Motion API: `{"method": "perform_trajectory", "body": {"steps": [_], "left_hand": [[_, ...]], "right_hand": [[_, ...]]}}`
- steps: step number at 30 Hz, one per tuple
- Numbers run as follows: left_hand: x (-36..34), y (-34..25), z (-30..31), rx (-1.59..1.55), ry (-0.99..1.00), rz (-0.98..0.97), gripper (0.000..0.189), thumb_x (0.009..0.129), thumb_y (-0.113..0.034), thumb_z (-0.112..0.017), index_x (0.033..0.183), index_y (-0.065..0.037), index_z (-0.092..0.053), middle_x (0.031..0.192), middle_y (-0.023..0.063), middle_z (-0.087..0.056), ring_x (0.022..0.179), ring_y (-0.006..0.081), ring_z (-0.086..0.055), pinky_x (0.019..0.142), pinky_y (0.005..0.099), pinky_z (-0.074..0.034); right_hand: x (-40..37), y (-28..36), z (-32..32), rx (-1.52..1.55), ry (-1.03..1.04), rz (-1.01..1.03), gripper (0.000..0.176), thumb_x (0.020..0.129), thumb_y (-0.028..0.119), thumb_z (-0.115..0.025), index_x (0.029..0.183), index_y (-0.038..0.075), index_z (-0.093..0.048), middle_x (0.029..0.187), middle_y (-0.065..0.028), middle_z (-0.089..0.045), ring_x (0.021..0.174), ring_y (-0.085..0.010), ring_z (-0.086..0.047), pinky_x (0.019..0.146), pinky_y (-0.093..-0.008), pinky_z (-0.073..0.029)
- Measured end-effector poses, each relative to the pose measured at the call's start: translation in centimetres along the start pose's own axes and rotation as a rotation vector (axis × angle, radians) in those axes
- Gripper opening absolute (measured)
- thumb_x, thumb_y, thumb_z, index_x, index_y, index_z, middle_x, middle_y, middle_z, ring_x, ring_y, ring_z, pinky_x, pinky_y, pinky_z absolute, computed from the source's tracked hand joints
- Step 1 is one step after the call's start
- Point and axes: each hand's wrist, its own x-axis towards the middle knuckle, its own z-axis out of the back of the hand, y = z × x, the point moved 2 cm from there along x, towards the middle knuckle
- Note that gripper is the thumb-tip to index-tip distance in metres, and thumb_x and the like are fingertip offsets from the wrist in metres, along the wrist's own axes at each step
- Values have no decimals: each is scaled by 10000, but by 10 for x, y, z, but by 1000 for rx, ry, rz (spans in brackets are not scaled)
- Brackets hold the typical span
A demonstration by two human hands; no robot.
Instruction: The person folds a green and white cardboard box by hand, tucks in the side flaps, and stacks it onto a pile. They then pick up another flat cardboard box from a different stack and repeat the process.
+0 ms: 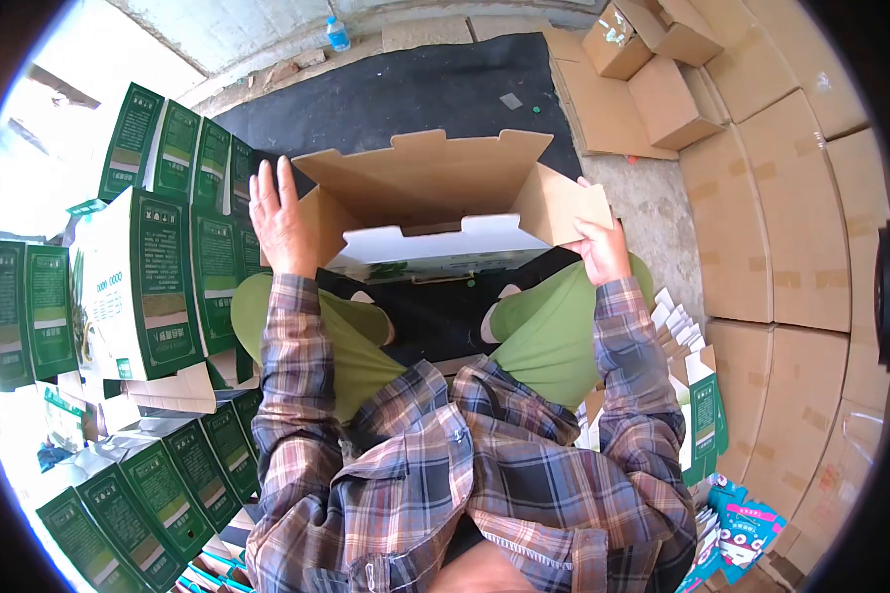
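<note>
In front of my knees stands a cardboard box [435, 262], white with some green print outside and plain brown inside, its top open toward me. My left hand [283, 222] lies against the box's left side with fingers stretched out and pointing up. At the other end my right hand [600, 240] grips the right side flap [572, 205], thumb on the inner face and the other fingers partly hidden behind it. The box's inside floor is in shadow.
Stacked green-and-white cartons [158, 287] rise close on my left. Large brown cartons [796, 217] form a wall on the right, with opened brown boxes [663, 84] at the back right. A black mat [405, 99] covers the floor; a blue bottle [337, 35] stands beyond it. Teal packages [742, 529] lie lower right.
</note>
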Motion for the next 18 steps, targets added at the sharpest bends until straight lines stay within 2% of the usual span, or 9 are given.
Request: {"method": "perform_trajectory", "body": {"steps": [2,6,7,8,10,11,12,17,18], "left_hand": [[11,-23,12,-157,49,-52,780,705,7,-643,1401,-132,-320,1449,102,-291,1331,336,-274,1088,459,-232],[15,-26,-3,-307,62,-249,605,712,-65,-695,1276,-143,-493,1250,76,-500,1244,278,-400,1083,467,-231],[11,-25,-3,-342,-18,-307,356,715,-72,-695,1059,-117,-616,1020,63,-573,1066,262,-517,999,424,-349],[6,-21,-6,-345,-14,-312,356,715,-72,-695,1059,-117,-616,1020,63,-573,1066,262,-517,999,424,-349],[-4,-17,-9,-538,271,-296,207,703,-50,-680,901,-84,-631,895,71,-562,907,274,-550,854,388,-442],[-10,-18,-8,-515,274,-349,186,678,-26,-668,854,-71,-625,866,84,-549,858,284,-544,751,377,-468],[-16,-16,-12,-467,392,-315,229,662,-13,-660,878,-83,-635,881,80,-563,889,284,-544,783,378,-465],[-16,-18,-10,-417,558,-332,319,629,-77,-728,938,-111,-654,944,60,-581,981,273,-530,864,387,-441],[-18,-16,-12,-417,558,-329,319,629,-77,-728,938,-111,-654,944,60,-581,981,273,-530,864,387,-441]], "right_hand": [[-5,0,3,4,-11,-11,619,797,-72,-437,1382,116,-368,1303,-106,-461,1124,-234,-539,825,-434,-535],[-9,-3,2,3,-9,-12,616,801,-63,-443,1387,110,-363,1291,-99,-475,1106,-233,-551,824,-433,-535],[-8,-3,3,12,-12,-5,615,803,-59,-446,1389,106,-359,1287,-97,-479,1097,-232,-557,822,-431,-535],[-7,-3,4,15,-18,-5,615,803,-59,-446,1389,106,-359,1287,-97,-479,1097,-232,-557,822,-431,-535],[-5,-4,7,32,-27,-11,604,806,-61,-444,1384,97,-366,1273,-96,-494,1079,-228,-568,814,-433,-538],[-4,-5,8,33,-27,-12,604,806,-61,-444,1384,97,-366,1273,-96,-494,1079,-228,-568,814,-433,-538],[-4,-6,8,14,-39,-26,600,806,-60,-448,1381,93,-370,1268,-96,-500,1076,-228,-570,816,-431,-538],[-1,-15,18,-139,-86,-70,592,834,34,-535,1393,74,-343,1296,-98,-486,1088,-229,-566,840,-421,-520],[-1,-13,14,-251,-46,42,593,838,79,-570,1389,70,-349,1293,-102,-492,1103,-219,-556,860,-398,-506]]}}
